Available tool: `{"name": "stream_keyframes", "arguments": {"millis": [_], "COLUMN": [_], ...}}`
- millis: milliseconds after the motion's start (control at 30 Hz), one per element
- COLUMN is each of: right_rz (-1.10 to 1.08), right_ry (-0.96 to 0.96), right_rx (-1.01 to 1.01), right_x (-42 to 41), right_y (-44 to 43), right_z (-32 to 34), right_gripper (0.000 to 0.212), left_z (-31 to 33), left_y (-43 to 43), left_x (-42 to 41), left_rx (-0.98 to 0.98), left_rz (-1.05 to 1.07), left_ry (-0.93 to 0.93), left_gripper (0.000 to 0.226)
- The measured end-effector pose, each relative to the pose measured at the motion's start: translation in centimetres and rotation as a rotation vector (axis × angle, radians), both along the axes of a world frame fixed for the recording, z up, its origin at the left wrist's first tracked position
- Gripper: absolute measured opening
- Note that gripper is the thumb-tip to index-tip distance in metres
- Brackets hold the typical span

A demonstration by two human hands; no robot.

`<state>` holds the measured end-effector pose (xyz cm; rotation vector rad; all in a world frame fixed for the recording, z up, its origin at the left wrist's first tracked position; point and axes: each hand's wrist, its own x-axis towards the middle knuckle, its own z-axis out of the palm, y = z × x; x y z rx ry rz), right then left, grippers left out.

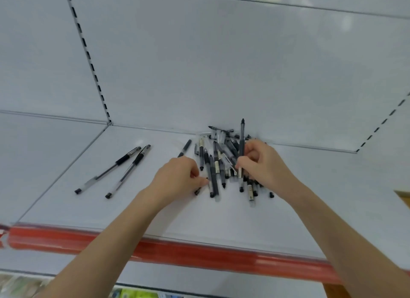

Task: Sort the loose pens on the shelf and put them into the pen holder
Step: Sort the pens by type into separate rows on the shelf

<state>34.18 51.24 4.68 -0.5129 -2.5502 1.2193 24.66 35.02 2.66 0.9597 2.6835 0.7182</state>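
My right fingers [241, 162] pinch one upright pen [242, 142] over the pile [219, 164] on the shelf [133, 209], left fingers [199, 182] curl shut on another; nearly all remains (no holder visible).

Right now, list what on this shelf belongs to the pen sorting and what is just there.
Job: pile of pens; two pens set apart; pen upright in the right hand; left hand.
Just there: red shelf edge strip. No pen holder in view.
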Motion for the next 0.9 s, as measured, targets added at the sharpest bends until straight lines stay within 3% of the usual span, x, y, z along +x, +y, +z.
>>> {"name": "stream_keyframes", "arguments": {"millis": [133,267,333,400,467,533,800,900], "right_rz": [0.003,-0.007,-0.015,-0.007,0.028,0.072,0.159,0.141], "right_ry": [0.036,0.077,0.134,0.218,0.268,0.291,0.318,0.316], "right_rx": [-0.033,-0.076,-0.077,-0.090,-0.079,-0.051,0.036,0.039], "right_x": [1.4,2.2,2.7,3.4,4.1,4.6,5.3,5.3], "right_y": [0.0,0.0,-0.1,-0.3,-0.5,-0.8,-1.3,-1.3], "right_z": [0.2,0.2,0.2,0.5,1.1,1.7,2.3,2.5], "right_gripper": [0.019,0.009,0.009,0.014,0.015,0.013,0.017,0.006], "left_z": [0.1,-0.1,0.2,0.9,2.0,2.8,3.8,4.1], "left_y": [0.2,0.2,0.0,-0.3,-0.9,-1.2,-1.3,-1.2], "left_x": [0.0,-0.1,0.0,0.1,0.5,0.7,1.2,1.4], "left_rx": [0.012,0.119,0.277,0.550,0.777,0.870,0.922,0.919], "left_rz": [-0.065,-0.046,-0.049,-0.056,-0.051,-0.065,-0.058,-0.070], "left_ry": [-0.022,-0.009,-0.055,-0.242,-0.412,-0.470,-0.440,-0.447], "left_gripper": [0.022,0.022,0.009,0.003,0.011,0.015,0.015,0.015]}}
